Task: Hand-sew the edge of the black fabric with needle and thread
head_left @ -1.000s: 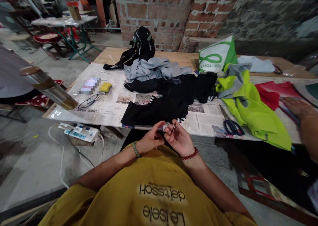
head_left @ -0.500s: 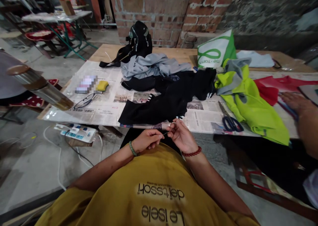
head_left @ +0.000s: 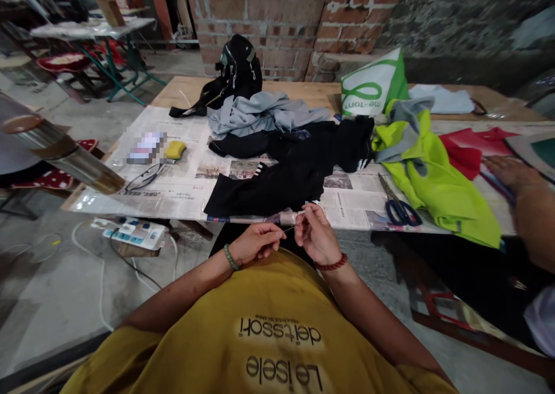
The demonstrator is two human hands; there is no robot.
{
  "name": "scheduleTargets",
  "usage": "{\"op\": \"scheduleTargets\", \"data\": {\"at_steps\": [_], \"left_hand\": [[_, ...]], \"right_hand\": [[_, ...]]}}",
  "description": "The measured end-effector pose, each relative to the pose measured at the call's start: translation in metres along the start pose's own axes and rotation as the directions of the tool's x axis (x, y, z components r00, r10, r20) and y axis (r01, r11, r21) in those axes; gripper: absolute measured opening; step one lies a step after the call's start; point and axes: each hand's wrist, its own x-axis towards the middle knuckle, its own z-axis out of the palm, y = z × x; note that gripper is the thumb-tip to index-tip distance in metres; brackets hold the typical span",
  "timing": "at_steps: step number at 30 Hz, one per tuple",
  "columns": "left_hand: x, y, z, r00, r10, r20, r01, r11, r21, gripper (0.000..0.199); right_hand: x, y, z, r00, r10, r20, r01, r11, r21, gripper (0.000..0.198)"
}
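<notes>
My left hand [head_left: 256,244] is closed in a pinch at my waist, by the table's front edge. Across the small gap to my right hand [head_left: 318,235] runs a thin thread [head_left: 289,228], its ends hidden in the fingers. The fingers and thumb of my right hand are pinched on the thread too; whether a needle is there is too small to tell. Just beyond both hands, a black garment [head_left: 277,180] with white stripes lies crumpled on the table. Scissors [head_left: 401,211] with dark blue handles rest to its right.
Newspaper [head_left: 182,180] covers the table. At left stand a metal flask [head_left: 65,151], glasses [head_left: 145,177], a phone [head_left: 147,145] and a yellow sponge-like block [head_left: 176,150]. Behind are grey cloth [head_left: 264,114] and a black bag [head_left: 240,64]. A yellow-green garment [head_left: 437,180] and another person's hand [head_left: 507,171] are at right.
The view has shifted slightly, moving the table leftward in the picture. My right hand's fingers have shifted a little; both hands stay pinched close together with the thread between them.
</notes>
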Motion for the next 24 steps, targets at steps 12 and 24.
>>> {"op": "scheduleTargets", "data": {"at_steps": [12,24], "left_hand": [[-0.002,0.003,0.001,1.0,-0.01,-0.001,0.01,1.0,-0.022,0.031],[-0.002,0.003,-0.004,0.999,-0.045,0.025,0.048,0.993,-0.111,0.027]], "right_hand": [[0.007,-0.01,-0.015,0.993,0.093,0.066,-0.103,0.981,0.166,0.016],[0.027,-0.056,-0.077,0.92,-0.276,-0.278,0.309,0.947,0.085,0.009]]}}
